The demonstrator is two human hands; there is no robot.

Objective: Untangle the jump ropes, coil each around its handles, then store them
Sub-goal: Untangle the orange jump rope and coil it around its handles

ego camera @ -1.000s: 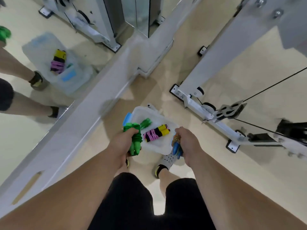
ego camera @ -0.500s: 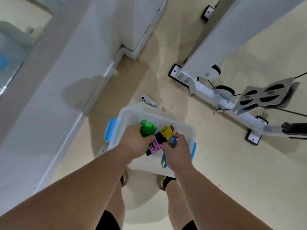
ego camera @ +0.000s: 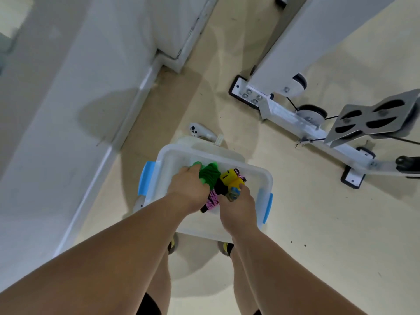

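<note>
A clear plastic bin [ego camera: 261, 176] with blue latches stands on the floor in front of my feet. My left hand [ego camera: 189, 187] grips a coiled green jump rope [ego camera: 210, 175] and holds it down inside the bin. My right hand [ego camera: 238, 209] grips a coiled blue jump rope [ego camera: 234, 193], mostly hidden by my fingers, also inside the bin. Between them lies a coiled pink rope with yellow and black handles [ego camera: 229, 179].
A white controller [ego camera: 200, 131] lies on the floor just beyond the bin. A white gym machine base [ego camera: 295, 119] with a metal footplate [ego camera: 375, 119] stands to the right. A white wall and skirting [ego camera: 127, 123] run along the left.
Both hands have moved down from above the bin into it, carrying the green and blue ropes. My head has bent lower, so the bin looks larger.
</note>
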